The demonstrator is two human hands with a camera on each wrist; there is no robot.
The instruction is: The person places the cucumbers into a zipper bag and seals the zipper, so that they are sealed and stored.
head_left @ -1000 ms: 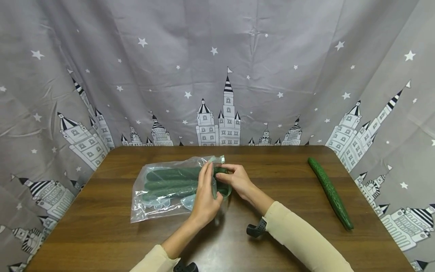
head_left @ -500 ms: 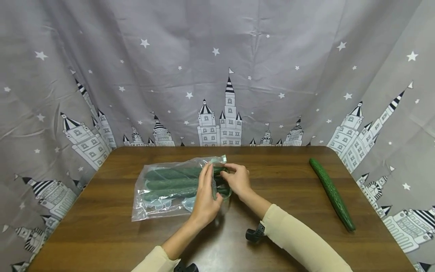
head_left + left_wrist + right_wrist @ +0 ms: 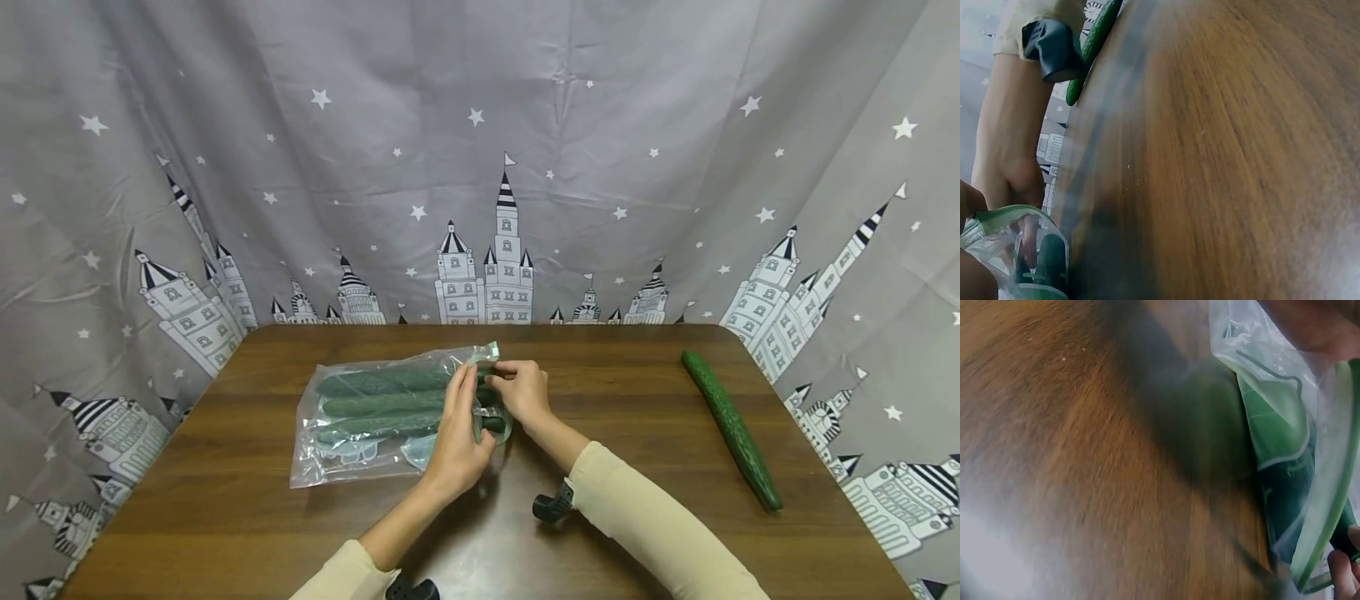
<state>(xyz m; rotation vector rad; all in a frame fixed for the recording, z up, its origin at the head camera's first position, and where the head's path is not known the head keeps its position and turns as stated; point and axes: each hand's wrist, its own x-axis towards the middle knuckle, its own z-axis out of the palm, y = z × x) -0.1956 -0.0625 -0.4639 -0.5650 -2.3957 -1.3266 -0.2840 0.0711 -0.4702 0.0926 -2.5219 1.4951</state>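
A clear plastic zip bag [image 3: 306,462] with a green zip strip lies on its side, its mouth facing right. Several cucumbers [image 3: 375,405] lie side by side within it. At the mouth, my left hand [image 3: 459,442] holds the bag's edge, long fingers fairly straight and thumb lower down. My right hand [image 3: 525,392] reaches into the mouth from the right, thumb and fingertips pinching the end of a cucumber. The bag's green rim [image 3: 1007,214] frames the right fingers and a cucumber tip [image 3: 1054,256] in the left wrist view. The bag film partly hides the right fingertips.
One loose cucumber [image 3: 731,429] lies at the right of the brown wooden table [image 3: 615,367]. A grey curtain [image 3: 600,117] printed with castles and stars hangs behind and around the table.
My right hand first shifts a little right, then slightly back and up at the bag's mouth. The nearest cucumber's tip now shows more clearly there. My left hand stays nearly still.
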